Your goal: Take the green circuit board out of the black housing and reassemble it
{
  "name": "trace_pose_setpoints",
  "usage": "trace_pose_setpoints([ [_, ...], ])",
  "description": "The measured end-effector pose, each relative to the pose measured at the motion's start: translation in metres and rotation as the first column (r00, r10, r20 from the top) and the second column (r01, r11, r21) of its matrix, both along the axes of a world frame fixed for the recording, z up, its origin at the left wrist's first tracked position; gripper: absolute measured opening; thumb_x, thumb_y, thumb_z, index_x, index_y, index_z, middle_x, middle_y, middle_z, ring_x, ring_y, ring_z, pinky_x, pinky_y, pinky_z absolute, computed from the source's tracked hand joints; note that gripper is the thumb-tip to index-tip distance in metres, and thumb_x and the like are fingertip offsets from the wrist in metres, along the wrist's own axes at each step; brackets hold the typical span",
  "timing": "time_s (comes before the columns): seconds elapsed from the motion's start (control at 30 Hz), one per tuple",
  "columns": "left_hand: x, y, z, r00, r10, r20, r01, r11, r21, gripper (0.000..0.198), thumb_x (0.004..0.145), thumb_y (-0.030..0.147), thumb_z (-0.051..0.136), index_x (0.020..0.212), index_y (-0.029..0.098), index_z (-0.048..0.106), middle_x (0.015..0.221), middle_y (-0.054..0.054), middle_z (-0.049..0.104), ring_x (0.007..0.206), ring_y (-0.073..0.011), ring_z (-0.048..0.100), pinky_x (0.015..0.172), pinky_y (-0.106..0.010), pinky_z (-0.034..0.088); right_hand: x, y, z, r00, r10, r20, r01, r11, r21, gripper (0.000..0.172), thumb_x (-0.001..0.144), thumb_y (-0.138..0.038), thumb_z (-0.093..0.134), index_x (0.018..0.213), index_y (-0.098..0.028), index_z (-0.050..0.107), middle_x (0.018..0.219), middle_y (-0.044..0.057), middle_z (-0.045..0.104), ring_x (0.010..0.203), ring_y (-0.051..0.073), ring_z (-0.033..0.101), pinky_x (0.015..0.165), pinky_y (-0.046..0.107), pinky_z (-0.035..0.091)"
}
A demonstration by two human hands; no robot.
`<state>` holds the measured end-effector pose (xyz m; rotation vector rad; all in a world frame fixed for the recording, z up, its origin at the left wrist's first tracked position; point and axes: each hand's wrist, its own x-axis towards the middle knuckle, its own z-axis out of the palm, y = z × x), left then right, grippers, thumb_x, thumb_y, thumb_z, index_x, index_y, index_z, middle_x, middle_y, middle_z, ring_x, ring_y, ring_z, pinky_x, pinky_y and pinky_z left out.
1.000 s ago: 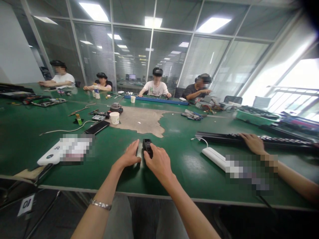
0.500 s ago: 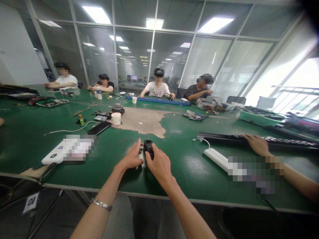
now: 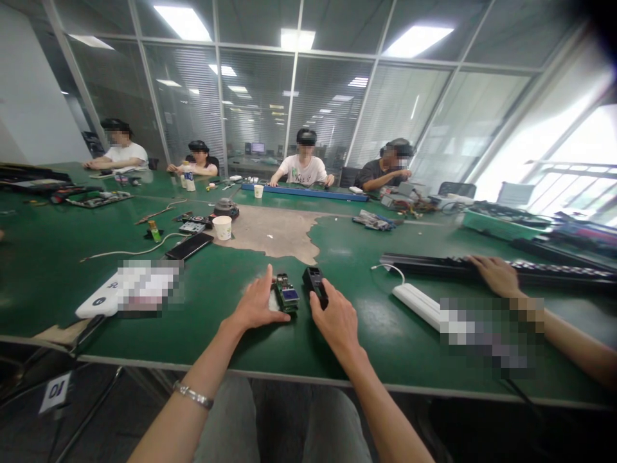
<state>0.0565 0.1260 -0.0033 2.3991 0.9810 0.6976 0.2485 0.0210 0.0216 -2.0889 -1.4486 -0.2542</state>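
Observation:
In the head view, my left hand [image 3: 255, 304] rests at the left side of a small green circuit board [image 3: 288, 297] with a little screen. Its fingers are stretched and apart, and the thumb lies along the board's near edge. A firm grip there does not show. My right hand [image 3: 337, 316] is closed round a black plastic casing [image 3: 315, 281], hollow at its far end. Casing and board are apart, with a strip of green table [image 3: 301, 344] between them. Something pale beneath the board is mostly hidden.
To the left lie a white power bank-like device [image 3: 99, 302], a phone [image 3: 190, 245] and a paper cup [image 3: 222, 228]. On the right are a white bar-shaped device [image 3: 419, 305], a long black strip [image 3: 434, 267] and another person's hand [image 3: 496, 275]. Several people sit across the table.
My right hand has moved right with the black casing, away from my left hand. The circuit board now shows beside my left hand, where the casing was.

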Motion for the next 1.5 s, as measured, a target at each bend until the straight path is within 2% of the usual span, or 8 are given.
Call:
trace_pose_setpoints([
  [0.27, 0.0, -0.001, 0.001, 1.0, -0.002, -0.023, 0.003, 1.0, 0.02, 0.129, 0.062, 0.065, 0.071, 0.15, 0.017, -0.009, 0.141, -0.016, 0.044, 0.123, -0.037, 0.042, 0.102, -0.048, 0.029, -0.001, -0.001, -0.006, 0.997, 0.035, 0.074, -0.031, 0.998, -0.054, 0.046, 0.093, -0.039, 0.042, 0.133, -0.019, 0.048, 0.104, 0.01, 0.064, 0.095, 0.023, 0.06, 0.079, 0.03, 0.043],
  [0.43, 0.002, 0.002, -0.002, 0.992, 0.05, -0.119, -0.043, 0.997, 0.062, 0.118, 0.061, 0.073, 0.066, 0.149, 0.013, 0.017, 0.145, -0.018, 0.039, 0.127, -0.0379, 0.039, 0.104, -0.048, 0.029, 0.0, -0.001, -0.007, 0.997, 0.032, 0.075, -0.026, 0.997, -0.069, 0.047, 0.093, -0.04, 0.041, 0.134, -0.018, 0.048, 0.103, 0.01, 0.064, 0.095, 0.022, 0.06, 0.079, 0.03, 0.043],
  [0.77, 0.0, 0.0, 0.0, 0.978, 0.059, -0.198, -0.033, 0.991, 0.133, 0.095, 0.062, 0.075, 0.064, 0.14, 0.026, 0.039, 0.151, -0.01, 0.029, 0.129, -0.0364, 0.037, 0.104, -0.05, 0.032, -0.026, 0.008, 0.028, 0.99, 0.134, -0.048, -0.132, 0.991, 0.038, 0.044, 0.092, -0.042, 0.043, 0.13, -0.021, 0.052, 0.108, 0.009, 0.066, 0.099, 0.021, 0.061, 0.086, 0.028, 0.042],
  [1.03, -0.003, 0.001, 0.001, 0.993, 0.012, -0.115, 0.004, 0.99, 0.139, 0.081, 0.067, 0.06, 0.07, 0.137, 0.029, 0.043, 0.146, -0.008, 0.037, 0.126, -0.033, 0.041, 0.103, -0.048, 0.035, -0.056, 0.019, 0.034, 0.989, 0.143, 0.036, -0.139, 0.985, -0.102, 0.034, 0.092, -0.042, 0.043, 0.116, -0.022, 0.056, 0.094, 0.007, 0.066, 0.088, 0.02, 0.063, 0.076, 0.028, 0.041],
  [1.13, -0.005, 0.005, 0.0, 0.998, -0.005, -0.068, 0.011, 0.996, 0.089, 0.087, 0.065, 0.053, 0.073, 0.139, 0.021, 0.04, 0.145, -0.014, 0.037, 0.13, -0.033, 0.039, 0.106, -0.046, 0.033, -0.061, 0.018, 0.03, 0.984, 0.16, 0.076, -0.144, 0.973, -0.179, 0.03, 0.091, -0.042, 0.044, 0.108, -0.022, 0.058, 0.089, 0.007, 0.065, 0.083, 0.02, 0.062, 0.071, 0.028, 0.04],
  [1.27, -0.007, 0.008, -0.005, 1.0, -0.019, -0.014, 0.02, 0.997, 0.078, 0.09, 0.064, 0.044, 0.073, 0.139, 0.009, 0.037, 0.146, -0.021, 0.033, 0.135, -0.0325, 0.034, 0.111, -0.041, 0.03, -0.066, 0.014, 0.017, 0.982, 0.146, 0.123, -0.119, 0.973, -0.2, 0.041, 0.09, -0.041, 0.045, 0.124, -0.019, 0.052, 0.094, 0.009, 0.064, 0.085, 0.022, 0.062, 0.071, 0.029, 0.041],
  [1.37, -0.007, 0.007, -0.007, 0.999, -0.027, -0.038, 0.031, 0.994, 0.104, 0.086, 0.066, 0.04, 0.07, 0.141, 0.013, 0.036, 0.147, -0.019, 0.033, 0.136, -0.0324, 0.033, 0.11, -0.043, 0.03, -0.068, 0.012, 0.008, 0.981, 0.13, 0.145, -0.106, 0.981, -0.165, 0.049, 0.091, -0.041, 0.043, 0.135, -0.017, 0.044, 0.102, 0.011, 0.062, 0.092, 0.023, 0.06, 0.074, 0.029, 0.041],
  [1.5, -0.006, 0.005, -0.005, 0.998, -0.01, -0.058, 0.016, 0.995, 0.099, 0.089, 0.067, 0.039, 0.069, 0.143, 0.013, 0.031, 0.148, -0.02, 0.032, 0.137, -0.0325, 0.032, 0.111, -0.045, 0.029, -0.068, 0.013, 0.008, 0.982, 0.145, 0.121, -0.125, 0.98, -0.155, 0.047, 0.092, -0.04, 0.043, 0.133, -0.017, 0.046, 0.101, 0.01, 0.062, 0.092, 0.022, 0.06, 0.076, 0.029, 0.041],
])
